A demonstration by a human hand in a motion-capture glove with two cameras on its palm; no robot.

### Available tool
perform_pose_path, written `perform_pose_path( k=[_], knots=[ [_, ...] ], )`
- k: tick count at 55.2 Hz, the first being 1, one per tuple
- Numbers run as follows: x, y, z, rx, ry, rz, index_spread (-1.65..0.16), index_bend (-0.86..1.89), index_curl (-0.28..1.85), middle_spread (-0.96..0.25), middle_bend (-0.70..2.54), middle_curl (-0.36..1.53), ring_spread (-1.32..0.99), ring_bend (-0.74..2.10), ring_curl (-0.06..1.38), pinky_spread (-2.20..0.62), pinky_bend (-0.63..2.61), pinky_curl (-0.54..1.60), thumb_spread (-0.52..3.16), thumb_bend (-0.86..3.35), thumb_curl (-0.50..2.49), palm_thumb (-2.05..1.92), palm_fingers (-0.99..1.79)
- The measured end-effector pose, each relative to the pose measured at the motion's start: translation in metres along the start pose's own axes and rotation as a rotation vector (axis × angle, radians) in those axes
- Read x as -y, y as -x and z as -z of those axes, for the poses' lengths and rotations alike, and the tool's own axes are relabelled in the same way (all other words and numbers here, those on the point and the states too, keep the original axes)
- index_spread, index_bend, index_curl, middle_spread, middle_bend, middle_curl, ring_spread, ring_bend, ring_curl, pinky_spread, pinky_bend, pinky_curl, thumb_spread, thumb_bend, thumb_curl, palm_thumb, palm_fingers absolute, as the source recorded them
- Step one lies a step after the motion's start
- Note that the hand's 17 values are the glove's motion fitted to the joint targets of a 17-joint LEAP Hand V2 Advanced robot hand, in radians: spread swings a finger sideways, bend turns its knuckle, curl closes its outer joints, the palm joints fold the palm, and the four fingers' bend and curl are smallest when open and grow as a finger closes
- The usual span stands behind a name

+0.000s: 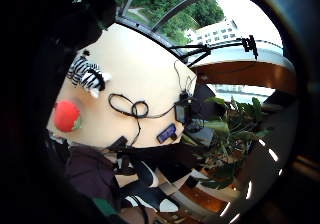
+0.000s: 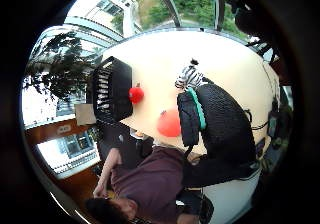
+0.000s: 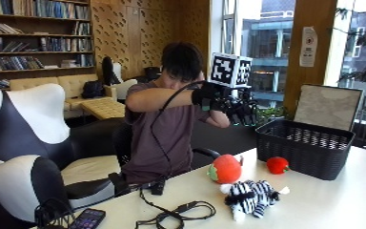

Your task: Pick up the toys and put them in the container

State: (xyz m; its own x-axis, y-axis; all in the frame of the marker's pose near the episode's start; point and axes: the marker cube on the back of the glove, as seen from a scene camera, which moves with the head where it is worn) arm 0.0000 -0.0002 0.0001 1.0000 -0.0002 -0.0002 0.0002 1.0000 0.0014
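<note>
While the gloved right hand (image 3: 230,102) hangs high with fingers drooping and nothing held, no toy is picked yet. Below it lie the red strawberry plush (image 3: 225,169), the zebra (image 3: 251,195) and the small red toy (image 3: 277,165), just beside the black basket (image 3: 307,148) off to its side. Next, I'd say, comes a reach down; the basket's inside is hidden.

Basket (image 3: 310,148) on the table (image 3: 335,200), small ball (image 3: 277,165) just beside its wall, larger ball toy (image 3: 225,169) nearby, zebra toy (image 3: 251,196) in front, cables (image 3: 177,212) and phone (image 3: 86,219) near the table edge
</note>
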Motion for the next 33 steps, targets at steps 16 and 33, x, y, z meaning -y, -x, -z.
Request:
perform_pose_path(
  k=[16,33],
  knots=[
    [0.004,-0.008,-0.001,-0.005,-0.004,-0.022,-0.16,0.17,0.13,-0.15,0.22,0.15,-0.14,0.47,0.15,-0.06,0.59,0.23,1.30,0.09,0.09,0.05,0.35],
    [0.018,-0.009,-0.016,0.042,0.032,-0.021,-0.19,0.13,0.20,-0.16,0.22,0.23,-0.16,0.54,0.20,-0.06,0.66,0.29,1.50,0.08,0.16,0.02,0.23]
  ],
)
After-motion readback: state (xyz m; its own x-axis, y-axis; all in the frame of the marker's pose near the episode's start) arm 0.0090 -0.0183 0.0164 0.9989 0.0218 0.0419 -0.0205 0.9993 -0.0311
